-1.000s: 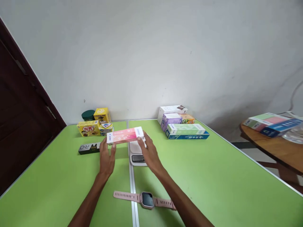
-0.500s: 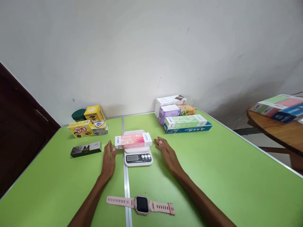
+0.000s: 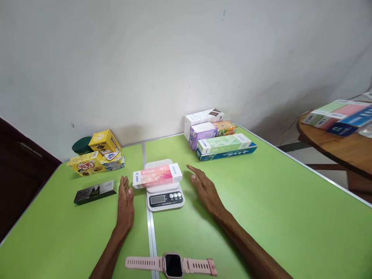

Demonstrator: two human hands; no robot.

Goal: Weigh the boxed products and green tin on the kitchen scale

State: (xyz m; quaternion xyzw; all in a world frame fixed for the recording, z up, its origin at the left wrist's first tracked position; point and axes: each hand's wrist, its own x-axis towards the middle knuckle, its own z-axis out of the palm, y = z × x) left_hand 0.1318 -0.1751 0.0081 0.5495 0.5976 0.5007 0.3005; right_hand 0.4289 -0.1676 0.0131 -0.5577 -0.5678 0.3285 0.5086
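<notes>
A pink and white box lies across the platform of a white kitchen scale, its left end overhanging the edge. The scale's display looks blank. On the left, my left hand stands on edge with fingers stretched, just short of the box's end and holding nothing. My right hand is to the right of the scale, fingers extended and nothing in them. Beside my left hand lies a black and silver box. A pink-strapped smartwatch lies in front of the scale.
Yellow boxes and a dark green round container stand back left. Back right are a purple pack, a white box, an orange pack and a green box on a blue box. A wooden table holds more boxes.
The view has shifted slightly, so things on the table sit further left. Both hands remain spread beside the scale, and the box still rests on it.
</notes>
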